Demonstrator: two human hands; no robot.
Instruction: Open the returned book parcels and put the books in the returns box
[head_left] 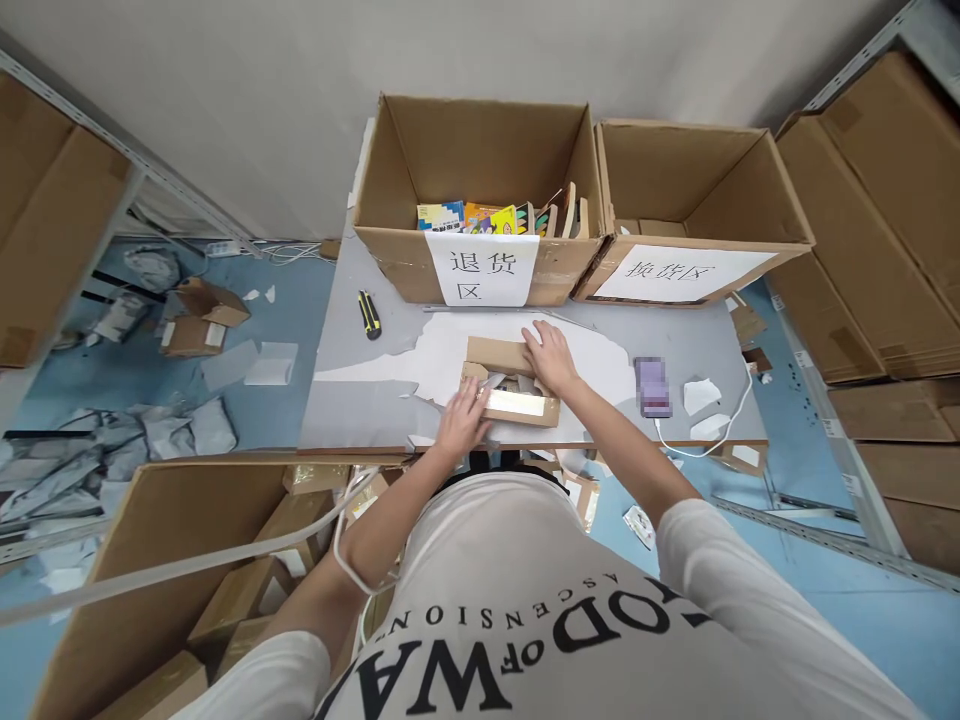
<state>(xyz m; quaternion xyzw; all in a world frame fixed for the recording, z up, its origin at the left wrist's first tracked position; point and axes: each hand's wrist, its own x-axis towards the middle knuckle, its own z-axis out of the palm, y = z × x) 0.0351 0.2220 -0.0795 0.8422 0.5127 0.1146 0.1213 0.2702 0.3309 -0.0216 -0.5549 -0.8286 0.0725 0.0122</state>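
While left hand (463,418) and right hand (551,358) half-curl on an open carton (517,405), grip unclear, apparent unpacking next needs steadiness

Ahead of you, at the rear of the grey surface (349,340), two cartons stand side by side: the left carton (487,150), with a white label (482,270), contains books (495,218); the right carton (675,165) bears a second label (679,272). On your left lies a yellow-and-black cutter (369,315); on your right, a purple phone (653,387) with a white cable (716,447), near paper scraps (701,396). At your lower left, an open bin carton (180,520) holds smaller boxes (234,602). Beyond it, grey bags (191,432) lie on the blue floor (289,315). Stacked cartons (885,230) stand to your far right.
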